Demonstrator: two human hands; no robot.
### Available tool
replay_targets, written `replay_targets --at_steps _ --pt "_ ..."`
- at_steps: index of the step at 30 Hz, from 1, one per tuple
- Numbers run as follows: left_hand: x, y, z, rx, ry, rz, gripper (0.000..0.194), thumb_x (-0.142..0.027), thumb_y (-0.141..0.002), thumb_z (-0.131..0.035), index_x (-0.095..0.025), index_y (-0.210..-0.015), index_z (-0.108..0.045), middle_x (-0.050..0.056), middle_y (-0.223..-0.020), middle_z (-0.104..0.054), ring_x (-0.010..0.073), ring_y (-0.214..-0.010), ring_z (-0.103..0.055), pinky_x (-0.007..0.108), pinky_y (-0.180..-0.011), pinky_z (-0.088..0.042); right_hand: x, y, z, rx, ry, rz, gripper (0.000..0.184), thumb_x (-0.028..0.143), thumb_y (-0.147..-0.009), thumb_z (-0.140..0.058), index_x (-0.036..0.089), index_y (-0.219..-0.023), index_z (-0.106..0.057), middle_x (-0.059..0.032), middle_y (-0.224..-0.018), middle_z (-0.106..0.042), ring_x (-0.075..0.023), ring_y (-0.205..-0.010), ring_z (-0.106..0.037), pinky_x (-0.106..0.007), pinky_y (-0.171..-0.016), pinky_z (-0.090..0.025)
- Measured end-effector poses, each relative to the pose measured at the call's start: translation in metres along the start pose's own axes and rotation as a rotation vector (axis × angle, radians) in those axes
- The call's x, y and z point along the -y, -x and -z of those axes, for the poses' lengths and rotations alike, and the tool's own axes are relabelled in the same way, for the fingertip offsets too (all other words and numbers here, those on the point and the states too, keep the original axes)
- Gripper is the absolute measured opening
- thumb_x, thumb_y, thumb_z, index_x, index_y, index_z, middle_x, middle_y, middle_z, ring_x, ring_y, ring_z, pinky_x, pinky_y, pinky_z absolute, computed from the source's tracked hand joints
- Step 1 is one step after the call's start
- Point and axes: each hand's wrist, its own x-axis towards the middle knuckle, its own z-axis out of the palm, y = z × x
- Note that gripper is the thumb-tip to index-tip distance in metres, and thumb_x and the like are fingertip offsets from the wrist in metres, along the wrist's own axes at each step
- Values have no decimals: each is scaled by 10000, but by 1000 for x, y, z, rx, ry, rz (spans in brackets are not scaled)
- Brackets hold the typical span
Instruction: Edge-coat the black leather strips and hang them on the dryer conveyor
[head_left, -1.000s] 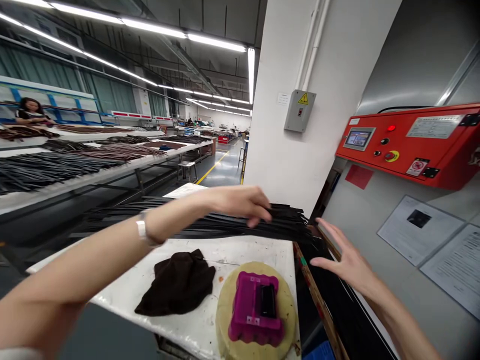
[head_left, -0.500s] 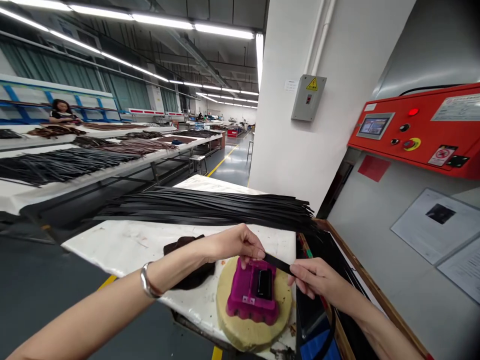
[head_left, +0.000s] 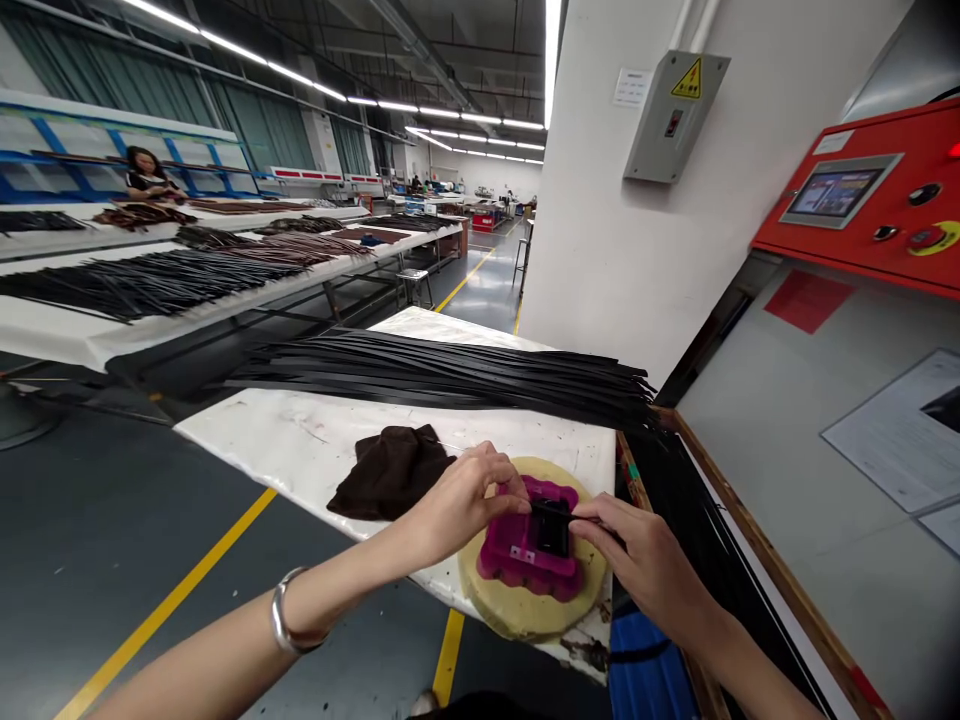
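Note:
A magenta block (head_left: 525, 548) with a dark slot sits on a round yellow sponge pad (head_left: 525, 610) at the near corner of a white table (head_left: 300, 440). My left hand (head_left: 457, 500) rests curled against the block's left top edge, fingers closed on the end of a thin black strap (head_left: 551, 512). From the right, my right hand (head_left: 645, 560) pinches the same strap just over the slot. A long pile of black straps (head_left: 450, 375) lies across the table behind.
A dark brown cloth (head_left: 390, 470) lies left of the pad. A red control panel (head_left: 862, 200) is on the machine to the right, with a black belt (head_left: 705, 530) below it. Long tables (head_left: 150, 290) with more straps stand to the left; a person sits far left.
My left hand left the strap pile, and both hands took a black strap and brought it down onto the magenta block. The view tilted down and closer.

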Motion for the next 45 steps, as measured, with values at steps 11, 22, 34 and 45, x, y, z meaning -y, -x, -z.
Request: replay_targets --at_steps 11,22,34,45 --pt "1 11 -12 1 -193 -147 162 -258 -982 -509 -183 -864 -591 47 -967 -571 213 -946 -395 394 -838 -340 -10 6 -9 -32 233 134 188 248 -1025 -426 218 -986 -607 -38 -870 -694 -182 -764 -684 -266 -673 -461" --pt "3 8 -19 -4 -196 -189 161 -248 -987 -494 -187 -863 -577 37 -992 -552 208 -960 -382 388 -849 -321 -14 13 -7 -15 267 133 180 215 -1024 -431 202 -992 -608 -30 -865 -679 -177 -761 -687 -275 -661 -435" --pt "4 10 -13 -16 -229 -171 127 -223 -965 -532 -185 -870 -608 43 -971 -559 213 -952 -399 388 -838 -310 -16 10 -16 -44 258 137 195 262 -1030 -421 214 -991 -606 -34 -896 -697 -176 -771 -690 -278 -678 -454" --pt "-9 -11 -27 87 -284 -287 125 -213 -945 -554 -191 -882 -659 58 -982 -578 222 -971 -413 375 -857 -334 -11 18 28 112 380 108 268 271 -1043 -366 224 -959 -615 -40 -871 -668 -181 -743 -657 -289 -662 -437"
